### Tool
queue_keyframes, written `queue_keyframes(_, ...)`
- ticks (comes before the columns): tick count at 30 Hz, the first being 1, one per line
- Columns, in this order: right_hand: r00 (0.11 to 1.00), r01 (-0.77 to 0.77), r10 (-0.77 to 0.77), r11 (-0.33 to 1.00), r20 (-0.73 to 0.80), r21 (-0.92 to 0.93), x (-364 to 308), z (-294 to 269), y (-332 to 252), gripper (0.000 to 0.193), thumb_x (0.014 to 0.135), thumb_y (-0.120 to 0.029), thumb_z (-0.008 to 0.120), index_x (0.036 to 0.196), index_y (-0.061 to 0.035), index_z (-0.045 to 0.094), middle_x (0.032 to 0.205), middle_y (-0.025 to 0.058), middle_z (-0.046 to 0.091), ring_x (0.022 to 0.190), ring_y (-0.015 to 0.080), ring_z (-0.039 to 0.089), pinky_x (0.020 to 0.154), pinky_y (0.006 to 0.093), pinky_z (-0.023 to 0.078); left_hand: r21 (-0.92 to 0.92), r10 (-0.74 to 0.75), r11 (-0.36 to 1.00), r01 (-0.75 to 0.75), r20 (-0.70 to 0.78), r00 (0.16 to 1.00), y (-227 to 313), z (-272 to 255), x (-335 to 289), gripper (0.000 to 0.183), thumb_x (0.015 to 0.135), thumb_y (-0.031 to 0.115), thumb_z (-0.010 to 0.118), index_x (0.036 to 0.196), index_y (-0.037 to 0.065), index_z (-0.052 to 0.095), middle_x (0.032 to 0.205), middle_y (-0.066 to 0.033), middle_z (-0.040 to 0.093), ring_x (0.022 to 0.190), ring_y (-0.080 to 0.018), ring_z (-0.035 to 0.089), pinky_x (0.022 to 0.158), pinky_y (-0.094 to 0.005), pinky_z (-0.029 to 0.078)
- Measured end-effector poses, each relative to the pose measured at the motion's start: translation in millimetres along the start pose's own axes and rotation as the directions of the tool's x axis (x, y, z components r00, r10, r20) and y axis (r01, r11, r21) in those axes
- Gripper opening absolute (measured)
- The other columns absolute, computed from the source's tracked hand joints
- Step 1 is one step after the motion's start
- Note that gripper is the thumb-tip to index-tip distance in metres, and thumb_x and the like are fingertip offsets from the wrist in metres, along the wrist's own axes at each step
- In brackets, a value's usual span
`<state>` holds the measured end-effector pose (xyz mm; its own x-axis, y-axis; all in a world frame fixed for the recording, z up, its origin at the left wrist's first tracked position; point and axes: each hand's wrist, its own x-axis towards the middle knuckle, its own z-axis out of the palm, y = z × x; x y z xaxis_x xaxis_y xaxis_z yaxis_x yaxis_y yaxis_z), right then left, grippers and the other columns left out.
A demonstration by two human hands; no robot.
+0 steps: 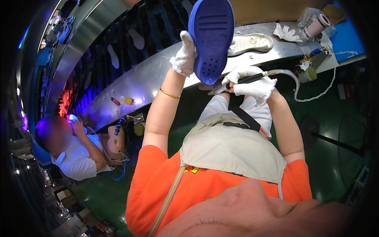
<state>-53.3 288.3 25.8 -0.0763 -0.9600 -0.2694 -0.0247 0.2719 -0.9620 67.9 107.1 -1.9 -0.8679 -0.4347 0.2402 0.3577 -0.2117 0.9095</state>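
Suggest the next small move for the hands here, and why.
Probably bring the tool tip up onto the blue shoe's heel edge. The left hand holds the shoe sole-up, and the right hand grips the hose-fed tool just below the heel.

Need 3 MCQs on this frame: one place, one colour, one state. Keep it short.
1. Where does the white shoe sole lie?
A. on the metal conveyor ledge
B. on the green floor
C. in the person's lap

2. What colour is the clog held in the left hand?
A. white
B. blue
C. orange

3. How is the clog held?
A. flat, sole down
B. raised, sole facing the camera
C. dangling by a strap

Answers:
1 A: the white shoe sole rests on the metal conveyor ledge.
2 B: the left hand, gloved white, grips a blue clog.
3 B: its tread shows to the camera, while the right hand holds a hosed tool at its lower end.
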Motion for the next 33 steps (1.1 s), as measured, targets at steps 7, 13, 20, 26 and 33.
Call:
queue_keyframes(7,0.923,0.374,-0.384,0.908,-0.014,-0.186,11,-3,14,0.023,0.08,-0.02,0.058,0.101,-0.0107,0.061,0.098,0.0054,0.063,0.093,0.0188,0.059,0.087,0.0295,0.046,-0.179,-0.265,0.947,0.265,0.029,0.964,6,-7,12,0.093,0.071,0.079,0.036,0.127,0.006,0.046,0.108,-0.0164,0.061,0.092,-0.023,0.063,0.078,-0.035,0.054)
queue_keyframes(13,0.984,0.163,-0.176,0.941,-0.016,-0.297,19,-13,35,0.024,0.073,-0.022,0.062,0.095,-0.0126,0.062,0.099,0.0067,0.063,0.093,0.0167,0.059,0.082,0.027,0.046,-0.069,-0.359,0.933,0.353,-0.105,0.927,6,-10,17,0.083,0.076,0.075,0.037,0.122,0.008,0.052,0.096,-0.0141,0.063,0.079,-0.0218,0.063,0.071,-0.0333,0.054)
queue_keyframes(20,0.962,0.258,-0.236,0.609,0.139,-0.75,19,-21,13,0.049,0.079,-0.051,0.053,0.122,-0.0262,0.052,0.127,0.002,0.049,0.12,0.021,0.043,0.104,0.0335,0.03,-0.095,-0.459,0.886,0.454,-0.041,0.887,5,-10,22,0.077,0.081,0.07,0.038,0.121,0.007,0.054,0.097,-0.0153,0.064,0.08,-0.0197,0.064,0.068,-0.0301,0.055)
queue_keyframes(26,0.925,0.334,-0.374,0.704,0.072,-0.626,8,-14,-24,0.036,0.066,-0.041,0.073,0.086,-0.0143,0.058,0.089,0.0016,0.06,0.087,0.0221,0.055,0.084,0.0312,0.044,-0.135,-0.506,0.856,0.499,-0.025,0.862,4,-13,22,0.074,0.083,0.068,0.038,0.123,0.007,0.052,0.099,-0.0155,0.063,0.083,-0.021,0.064,0.064,-0.0308,0.056)
queue_keyframes(33,0.857,0.435,-0.505,0.609,0.099,-0.663,8,-16,-29,0.038,0.061,-0.04,0.077,0.074,-0.0117,0.055,0.083,0.0044,0.06,0.08,0.0242,0.058,0.078,0.0322,0.046,-0.099,-0.43,0.901,0.421,-0.089,0.899,9,-7,20,0.073,0.081,0.068,0.043,0.12,0.007,0.054,0.098,-0.012,0.062,0.077,-0.0191,0.062,0.066,-0.0305,0.054)
